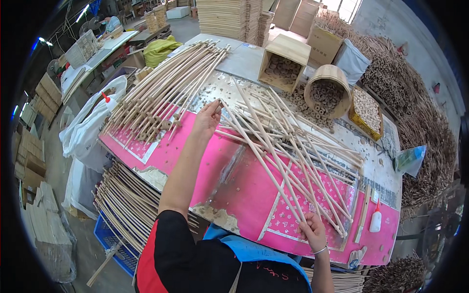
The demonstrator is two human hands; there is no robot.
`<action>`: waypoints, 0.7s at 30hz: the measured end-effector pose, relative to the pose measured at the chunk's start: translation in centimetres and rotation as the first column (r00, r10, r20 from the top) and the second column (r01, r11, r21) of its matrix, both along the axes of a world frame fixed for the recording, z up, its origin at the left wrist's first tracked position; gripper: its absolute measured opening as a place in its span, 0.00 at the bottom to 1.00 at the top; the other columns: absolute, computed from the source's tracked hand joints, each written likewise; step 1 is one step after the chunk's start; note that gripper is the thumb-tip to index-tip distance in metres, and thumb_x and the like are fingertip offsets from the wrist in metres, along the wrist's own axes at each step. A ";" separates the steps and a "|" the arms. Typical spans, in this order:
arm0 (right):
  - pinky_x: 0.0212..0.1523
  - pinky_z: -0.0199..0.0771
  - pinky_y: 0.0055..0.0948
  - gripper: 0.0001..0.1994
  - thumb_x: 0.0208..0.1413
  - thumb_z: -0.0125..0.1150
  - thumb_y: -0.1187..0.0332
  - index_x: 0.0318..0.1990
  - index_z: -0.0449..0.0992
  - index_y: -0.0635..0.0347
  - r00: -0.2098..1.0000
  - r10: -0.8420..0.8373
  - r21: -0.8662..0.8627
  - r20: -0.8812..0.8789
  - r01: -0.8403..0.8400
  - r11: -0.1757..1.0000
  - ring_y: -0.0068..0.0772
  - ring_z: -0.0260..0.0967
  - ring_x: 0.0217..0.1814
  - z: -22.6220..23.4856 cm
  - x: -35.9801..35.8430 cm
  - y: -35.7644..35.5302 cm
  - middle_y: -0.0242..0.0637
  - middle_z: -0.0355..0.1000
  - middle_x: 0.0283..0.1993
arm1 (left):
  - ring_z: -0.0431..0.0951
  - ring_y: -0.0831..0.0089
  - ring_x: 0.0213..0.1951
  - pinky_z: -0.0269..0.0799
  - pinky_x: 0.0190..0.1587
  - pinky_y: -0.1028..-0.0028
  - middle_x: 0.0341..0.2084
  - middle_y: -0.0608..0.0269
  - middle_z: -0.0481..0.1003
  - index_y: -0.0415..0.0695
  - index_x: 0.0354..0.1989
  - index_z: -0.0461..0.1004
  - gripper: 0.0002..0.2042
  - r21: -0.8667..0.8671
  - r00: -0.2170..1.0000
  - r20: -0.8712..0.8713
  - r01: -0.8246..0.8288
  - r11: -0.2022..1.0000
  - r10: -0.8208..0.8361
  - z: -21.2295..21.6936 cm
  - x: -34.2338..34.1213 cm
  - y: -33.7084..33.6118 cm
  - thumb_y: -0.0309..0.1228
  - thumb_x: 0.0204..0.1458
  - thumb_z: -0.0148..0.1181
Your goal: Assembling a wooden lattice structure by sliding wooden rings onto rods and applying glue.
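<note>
A long, pale wooden stick (261, 161) slants across the table in front of me, between my two hands. My left hand (209, 118) is raised over the table with its fingers closed on the stick's far end. Nearer my body, my right hand (313, 230) pinches the low end, close to the ends of other sticks. A loose, crisscrossed heap of similar sticks (320, 156) lies beneath and to the right. To the left is a bundle of sticks with brown rings (146, 117) fitted near their near ends.
At the back, a wooden box (286, 46) and a round wooden tub (320, 78) spill brown rings. A yellow basket (373, 128) holds small pale pieces. A red-tipped glue bottle (375, 221) and glove (357, 257) sit at right. A blue crate (108, 239) stands below left.
</note>
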State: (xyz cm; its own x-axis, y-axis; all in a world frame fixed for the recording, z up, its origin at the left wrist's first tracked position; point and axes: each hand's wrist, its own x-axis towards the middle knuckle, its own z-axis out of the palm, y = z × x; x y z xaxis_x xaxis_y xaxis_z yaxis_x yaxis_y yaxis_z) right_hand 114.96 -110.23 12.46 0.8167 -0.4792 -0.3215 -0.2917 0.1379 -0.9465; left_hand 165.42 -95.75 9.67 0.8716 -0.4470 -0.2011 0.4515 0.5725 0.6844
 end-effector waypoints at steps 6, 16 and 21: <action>0.20 0.56 0.15 0.07 0.66 0.57 0.71 0.48 0.68 0.59 1.000 0.010 0.012 -0.003 -0.010 1.000 0.12 0.60 0.20 -0.4 -0.9 0.6 0.30 0.74 0.28 | 0.76 0.86 0.27 0.72 0.25 0.91 0.37 0.63 0.83 0.45 0.43 0.80 0.07 0.003 0.995 0.069 0.070 0.998 -0.070 -0.8 0.1 0.6 0.32 0.60 0.65; 0.19 0.55 0.14 0.07 0.66 0.58 0.71 0.47 0.69 0.60 1.000 0.004 0.051 -0.027 -0.003 0.999 0.12 0.60 0.20 -0.5 -1.5 0.4 0.31 0.75 0.27 | 0.74 0.87 0.27 0.69 0.27 0.88 0.34 0.62 0.82 0.41 0.43 0.78 0.08 0.022 0.987 0.108 0.114 0.993 -0.116 -0.5 -0.3 1.7 0.26 0.57 0.68; 0.19 0.55 0.14 0.07 0.66 0.58 0.73 0.47 0.69 0.61 1.000 -0.021 -0.003 0.001 0.021 1.000 0.12 0.60 0.19 -1.1 0.5 0.9 0.29 0.72 0.26 | 0.75 0.83 0.30 0.70 0.29 0.85 0.35 0.62 0.79 0.39 0.57 0.66 0.23 0.069 0.983 0.102 0.143 0.987 -0.150 0.0 -3.9 -0.2 0.23 0.55 0.67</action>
